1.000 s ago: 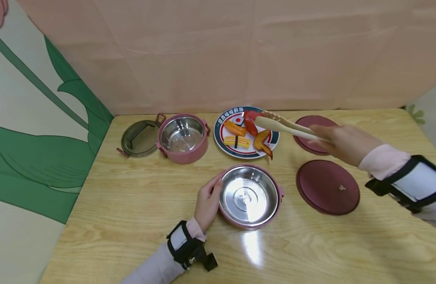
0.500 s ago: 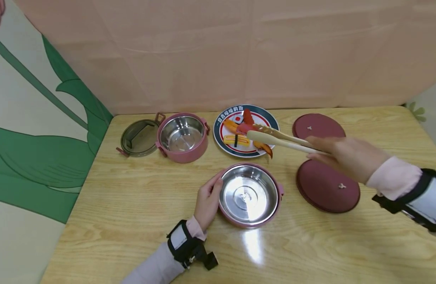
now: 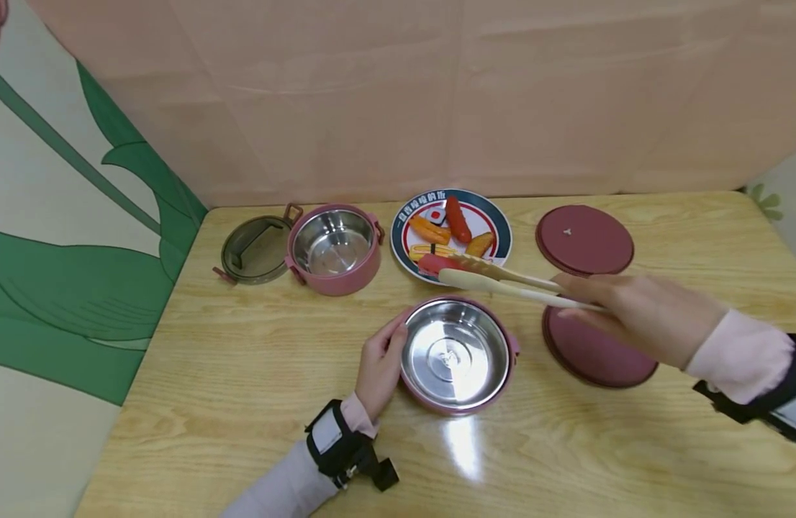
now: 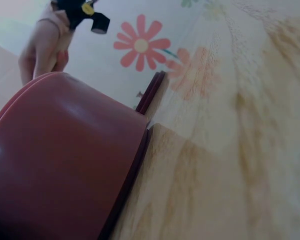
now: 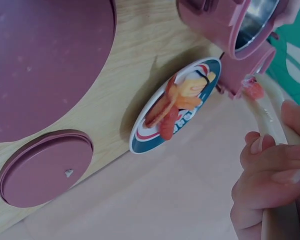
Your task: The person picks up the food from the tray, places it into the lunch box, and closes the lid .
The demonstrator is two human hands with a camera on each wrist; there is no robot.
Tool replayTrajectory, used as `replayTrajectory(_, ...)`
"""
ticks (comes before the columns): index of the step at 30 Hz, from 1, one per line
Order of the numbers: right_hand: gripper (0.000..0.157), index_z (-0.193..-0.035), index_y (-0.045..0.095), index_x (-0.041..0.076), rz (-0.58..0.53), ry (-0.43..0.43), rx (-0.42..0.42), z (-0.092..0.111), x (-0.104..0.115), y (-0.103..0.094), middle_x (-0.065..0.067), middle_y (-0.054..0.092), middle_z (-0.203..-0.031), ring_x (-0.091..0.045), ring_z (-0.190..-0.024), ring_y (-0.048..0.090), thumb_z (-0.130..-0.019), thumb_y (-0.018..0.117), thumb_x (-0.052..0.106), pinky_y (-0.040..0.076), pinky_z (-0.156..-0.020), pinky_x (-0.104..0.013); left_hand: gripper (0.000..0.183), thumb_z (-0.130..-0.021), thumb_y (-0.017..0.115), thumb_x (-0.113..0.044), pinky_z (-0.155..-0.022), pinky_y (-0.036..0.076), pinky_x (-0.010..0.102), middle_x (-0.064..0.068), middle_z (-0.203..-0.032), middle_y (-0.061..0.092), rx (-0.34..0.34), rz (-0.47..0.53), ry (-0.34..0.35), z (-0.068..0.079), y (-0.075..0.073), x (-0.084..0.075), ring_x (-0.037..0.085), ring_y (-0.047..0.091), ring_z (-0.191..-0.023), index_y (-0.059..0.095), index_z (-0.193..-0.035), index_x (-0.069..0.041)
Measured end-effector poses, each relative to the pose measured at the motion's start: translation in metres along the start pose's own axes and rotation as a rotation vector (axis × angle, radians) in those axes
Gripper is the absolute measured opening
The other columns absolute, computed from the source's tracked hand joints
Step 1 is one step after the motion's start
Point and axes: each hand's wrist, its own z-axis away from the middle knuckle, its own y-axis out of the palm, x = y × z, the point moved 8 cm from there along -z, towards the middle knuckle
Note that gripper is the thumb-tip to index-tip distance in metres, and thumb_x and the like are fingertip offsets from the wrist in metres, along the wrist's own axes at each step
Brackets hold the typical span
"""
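Note:
My left hand [image 3: 377, 370] grips the left side of a pink round bowl with a steel inside [image 3: 450, 360], thumb at the rim. The bowl's pink outer wall [image 4: 70, 160] fills much of the left wrist view. My right hand [image 3: 644, 313] holds pale tongs [image 3: 501, 284], pointing left over the gap between plate and bowl. Between the tong tips is a red food piece [image 3: 432, 265], its exact kind unclear; in the right wrist view the red piece [image 5: 253, 90] shows at the tips. On the plate [image 3: 501, 216] lie a sausage [image 3: 458, 219], a chicken wing [image 3: 479, 244] and sushi [image 3: 429, 231].
A deeper pink pot [image 3: 342, 284] with steel inside stands left of the plate, beside a see-through lid with a handle [image 3: 255, 252]. To the right are two dark pink round lids [image 3: 586, 237], the nearer lid [image 3: 599, 352] partly under my right hand. A curtain hangs behind the table.
My right hand has moved toward me with the tongs, lifting the red food piece off the plate's far side to above its near edge. My left hand stays on the bowl.

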Motion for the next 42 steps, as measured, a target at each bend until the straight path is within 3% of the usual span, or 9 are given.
replayTrajectory(4, 0.042, -0.121, 0.066, 0.014, -0.006, 0.044, 0.045, 0.005, 0.001, 0.000, 0.003, 0.072, -0.090, -0.004, -0.062, 0.060, -0.083, 0.076, 0.027, 0.055, -0.055, -0.036, 0.037, -0.103, 0.046, -0.021, -0.113, 0.035, 0.035, 0.009, -0.139, 0.054, -0.001, -0.002, 0.009, -0.001, 0.000, -0.001, 0.020, 0.045, -0.134, 0.055, -0.136, -0.005)
replayTrajectory(8, 0.043, -0.121, 0.066, 0.015, -0.010, 0.007, 0.046, 0.009, 0.009, 0.000, 0.005, 0.071, -0.097, 0.001, -0.060, 0.055, -0.082, 0.076, 0.030, 0.054, -0.054, -0.033, 0.038, -0.104, 0.044, -0.022, -0.112, 0.036, 0.035, 0.008, -0.141, 0.053, 0.012, -0.006, -0.014, -0.001, 0.000, 0.000, 0.019, 0.045, -0.134, 0.053, -0.138, -0.006)
replayTrajectory(12, 0.033, -0.113, 0.065, 0.025, 0.003, -0.068, -0.006, 0.011, 0.021, 0.000, 0.016, 0.064, -0.091, 0.008, -0.061, 0.047, -0.082, 0.076, 0.030, 0.050, -0.054, -0.026, 0.039, -0.104, 0.043, -0.021, -0.113, 0.035, 0.035, 0.007, -0.143, 0.051, 0.023, -0.006, -0.027, -0.001, 0.000, 0.000, 0.019, 0.043, -0.135, 0.050, -0.139, -0.006)
replayTrajectory(16, 0.029, -0.112, 0.062, 0.028, -0.011, -0.069, 0.008, 0.014, 0.026, 0.002, 0.021, 0.057, -0.083, 0.009, -0.059, 0.043, -0.085, 0.074, 0.030, 0.046, -0.051, -0.025, 0.040, -0.104, 0.043, -0.023, -0.114, 0.033, 0.036, 0.008, -0.143, 0.050, 0.023, -0.005, -0.031, 0.000, 0.000, 0.000, 0.021, 0.043, -0.136, 0.050, -0.139, -0.005)
replayTrajectory(23, 0.031, -0.115, 0.062, 0.025, -0.029, -0.069, 0.037, 0.020, 0.027, 0.008, 0.023, 0.054, -0.080, 0.010, -0.058, 0.041, -0.086, 0.073, 0.031, 0.044, -0.048, -0.023, 0.041, -0.105, 0.042, -0.024, -0.115, 0.032, 0.038, 0.009, -0.145, 0.049, 0.026, -0.004, -0.035, 0.001, 0.001, -0.001, 0.022, 0.041, -0.137, 0.050, -0.139, -0.004)
replayTrajectory(32, 0.032, -0.113, 0.063, 0.023, -0.022, -0.078, 0.046, 0.024, 0.026, 0.012, 0.026, 0.040, -0.072, 0.010, -0.056, 0.035, -0.084, 0.074, 0.032, 0.036, -0.046, -0.019, 0.038, -0.104, 0.043, -0.020, -0.113, 0.034, 0.035, 0.009, -0.142, 0.052, 0.017, 0.000, -0.018, 0.001, 0.001, -0.001, 0.020, 0.043, -0.135, 0.053, -0.137, -0.005)
replayTrajectory(42, 0.035, -0.111, 0.067, 0.016, 0.027, -0.116, 0.045, 0.022, 0.026, 0.022, 0.019, 0.051, -0.075, 0.005, -0.056, 0.041, -0.090, 0.065, 0.045, 0.041, -0.044, -0.024, 0.037, -0.104, 0.044, -0.019, -0.113, 0.034, 0.034, 0.009, -0.141, 0.053, 0.005, 0.007, -0.007, 0.000, 0.001, -0.001, 0.019, 0.044, -0.135, 0.055, -0.136, -0.004)
